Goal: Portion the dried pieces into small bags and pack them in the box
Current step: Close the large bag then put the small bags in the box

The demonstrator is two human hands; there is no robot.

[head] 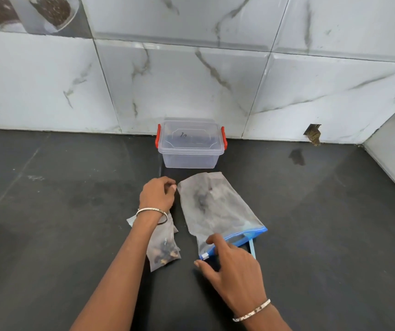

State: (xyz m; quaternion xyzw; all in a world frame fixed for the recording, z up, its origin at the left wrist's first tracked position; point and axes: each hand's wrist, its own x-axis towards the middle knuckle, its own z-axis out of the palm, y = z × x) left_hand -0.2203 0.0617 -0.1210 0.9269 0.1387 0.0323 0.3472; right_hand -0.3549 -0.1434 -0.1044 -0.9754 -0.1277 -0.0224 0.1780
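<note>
Where the black counter (48,211) meets the marble-tiled wall (191,80), the work is laid out in a tight group near the middle. Furthest left lie the small bags (164,253), a little heap of cloudy plastic packets flat on the counter, the nearest one showing dark dried pieces through its side. The left forearm crosses above them, a thin bangle (152,211) on the wrist. The left hand (157,194) sits just beyond the packets, its fingers curled in with the thumb tip against them; whether something small is pinched inside that curl is not clear from this angle. It lies close beside the far left corner of the large bag, though I cannot tell if it touches it.

Further back, against the wall, stands the box (190,149), clear plastic with its lid on and a red latch (158,137) at each end. Some dark shapes show faintly through its lid.

Right of the left hand, the large bag (215,206) lies flat and slanted, its closed end near the box and its blue zip strip (244,237) at the near end. More dark dried pieces (201,199) show through it. The right hand (234,271) rests on that zip end, fingers spread and fairly straight, thumb splayed out to the left over the counter. It too wears a bangle.

Far right, a small ragged hole (313,134) breaks the wall at counter level.
</note>
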